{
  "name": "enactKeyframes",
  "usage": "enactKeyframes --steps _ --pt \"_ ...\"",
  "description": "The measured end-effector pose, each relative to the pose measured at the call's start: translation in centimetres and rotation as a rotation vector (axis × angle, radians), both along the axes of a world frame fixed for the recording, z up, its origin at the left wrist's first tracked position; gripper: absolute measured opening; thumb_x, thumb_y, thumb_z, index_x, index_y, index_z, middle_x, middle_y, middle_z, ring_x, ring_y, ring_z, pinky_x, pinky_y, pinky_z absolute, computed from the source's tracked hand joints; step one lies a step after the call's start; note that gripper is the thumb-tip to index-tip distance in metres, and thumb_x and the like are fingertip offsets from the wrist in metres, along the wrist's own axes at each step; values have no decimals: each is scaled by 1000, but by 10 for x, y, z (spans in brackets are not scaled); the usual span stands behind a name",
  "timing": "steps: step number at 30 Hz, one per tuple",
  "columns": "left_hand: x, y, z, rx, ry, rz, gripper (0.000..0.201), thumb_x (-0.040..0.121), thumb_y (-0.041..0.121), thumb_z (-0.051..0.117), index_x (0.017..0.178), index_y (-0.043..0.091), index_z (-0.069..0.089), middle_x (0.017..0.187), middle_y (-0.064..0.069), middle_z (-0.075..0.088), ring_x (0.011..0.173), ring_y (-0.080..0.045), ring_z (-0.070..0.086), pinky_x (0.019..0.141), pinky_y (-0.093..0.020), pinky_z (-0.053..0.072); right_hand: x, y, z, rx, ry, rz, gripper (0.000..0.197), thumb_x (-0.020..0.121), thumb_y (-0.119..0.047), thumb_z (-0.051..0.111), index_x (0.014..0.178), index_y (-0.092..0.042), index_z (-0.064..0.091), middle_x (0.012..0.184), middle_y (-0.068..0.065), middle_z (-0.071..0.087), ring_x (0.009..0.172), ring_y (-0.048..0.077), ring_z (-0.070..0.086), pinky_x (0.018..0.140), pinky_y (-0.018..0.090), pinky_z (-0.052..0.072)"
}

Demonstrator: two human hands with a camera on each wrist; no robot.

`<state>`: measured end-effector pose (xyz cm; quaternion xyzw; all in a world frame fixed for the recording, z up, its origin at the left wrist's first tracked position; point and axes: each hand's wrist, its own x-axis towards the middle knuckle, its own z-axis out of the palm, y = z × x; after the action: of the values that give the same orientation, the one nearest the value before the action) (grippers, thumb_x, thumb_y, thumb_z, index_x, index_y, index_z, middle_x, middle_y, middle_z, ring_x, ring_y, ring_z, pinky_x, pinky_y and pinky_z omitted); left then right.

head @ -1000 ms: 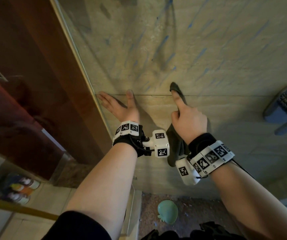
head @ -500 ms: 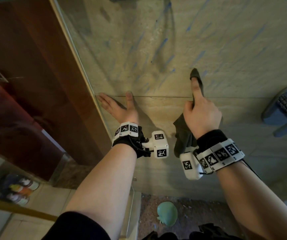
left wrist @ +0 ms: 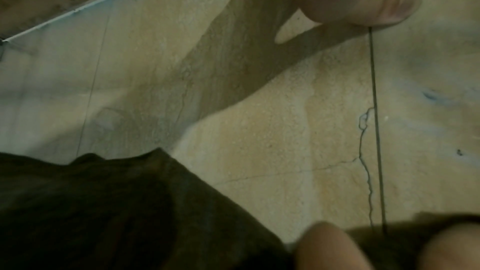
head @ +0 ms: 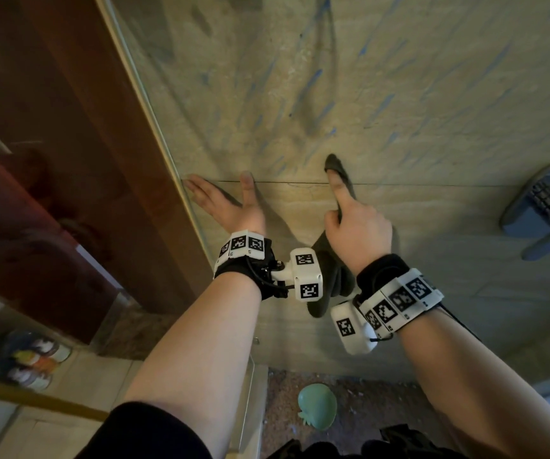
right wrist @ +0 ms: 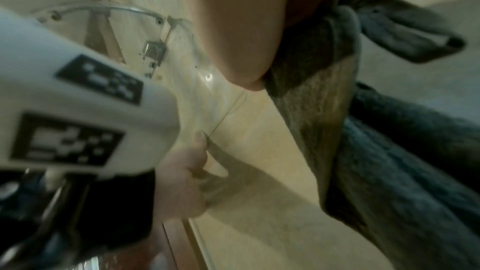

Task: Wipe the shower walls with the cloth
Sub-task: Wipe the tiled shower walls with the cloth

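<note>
While my right hand [head: 358, 226] grips the dark cloth [head: 330, 276] and pins its upper tip to the shower wall [head: 432, 111] with one extended finger, I see the cloth's long axis running up and down, its loose end hanging below my wrist. My left hand [head: 230, 207] lies flat and open-fingered on the wall, just left of it beside the glass panel [head: 154, 127]. Blue streaks [head: 313, 81] sit above and right, so I judge the right hand nearer.

I am seeing the dark grey cloth [head: 328, 279] hanging limp against the beige shower wall [head: 416, 104]. Its top corner is lying across a tile seam. Blue streaks are marking the wall above.
</note>
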<state>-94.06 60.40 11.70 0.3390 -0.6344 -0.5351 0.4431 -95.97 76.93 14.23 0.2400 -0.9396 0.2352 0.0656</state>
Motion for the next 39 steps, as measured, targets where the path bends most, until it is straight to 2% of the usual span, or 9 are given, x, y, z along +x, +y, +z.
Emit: enactKeyframes --steps 6,16,20,25,29,32,34,35,39 --pt "0 1 2 17 11 17 95 90 41 63 154 13 -1 162 -4 -9 149 -24 -8 119 -41 2 7 -6 -13 141 -71 128 64 98 -23 38 151 -40 6 70 0 53 62 18 56 62 34 51" --pt "2 2 2 -3 43 59 90 89 34 67 153 8 10 162 -8 -2 149 -19 -2 107 -16 -2 -6 -22 14 208 94 152 66 97 -25 37 151 -42 4 73 1 46 65 21 48 61 33 38" --pt "1 2 1 -14 37 68 89 89 35 67 153 9 12 163 -7 -1 149 -19 -2 108 -18 -1 -6 -23 11 277 119 144 65 97 -25 36 150 -43 3 69 1 45 62 22 49 59 32 38" --pt "2 3 1 11 15 67 91 88 41 66 155 14 10 163 -2 -3 149 -18 -3 116 -33 2 -4 -23 -1 342 92 174 66 96 -23 37 150 -45 6 66 -2 42 65 20 46 59 31 37" --pt "4 4 1 7 27 57 92 88 42 66 155 14 10 163 -2 -3 149 -18 -4 117 -34 1 -5 -20 3 292 110 139 65 96 -23 35 150 -45 6 74 2 47 64 22 46 59 32 37" --pt "6 4 2 -14 41 56 103 80 66 60 154 11 12 163 -6 1 149 -20 0 116 -28 0 -7 -18 14 204 128 96 64 96 -24 37 151 -42 9 72 3 46 63 24 48 59 33 38" --pt "7 6 3 -43 51 72 122 64 87 45 153 10 16 163 -7 5 149 -20 5 109 -19 0 -6 -19 18 169 140 87 64 96 -24 38 151 -41 11 69 2 46 61 24 47 58 32 36" --pt "7 6 3 -46 51 80 126 58 90 41 153 10 17 162 -7 6 148 -19 6 108 -19 0 -5 -20 17 164 137 88 64 96 -24 38 151 -41 11 70 2 46 61 24 46 58 31 35" --pt "6 4 3 -11 3 92 111 67 76 52 153 14 20 163 -2 7 148 -16 7 114 -28 2 -4 -24 8 198 95 110 65 95 -25 39 150 -43 9 73 3 48 63 24 46 60 32 37"
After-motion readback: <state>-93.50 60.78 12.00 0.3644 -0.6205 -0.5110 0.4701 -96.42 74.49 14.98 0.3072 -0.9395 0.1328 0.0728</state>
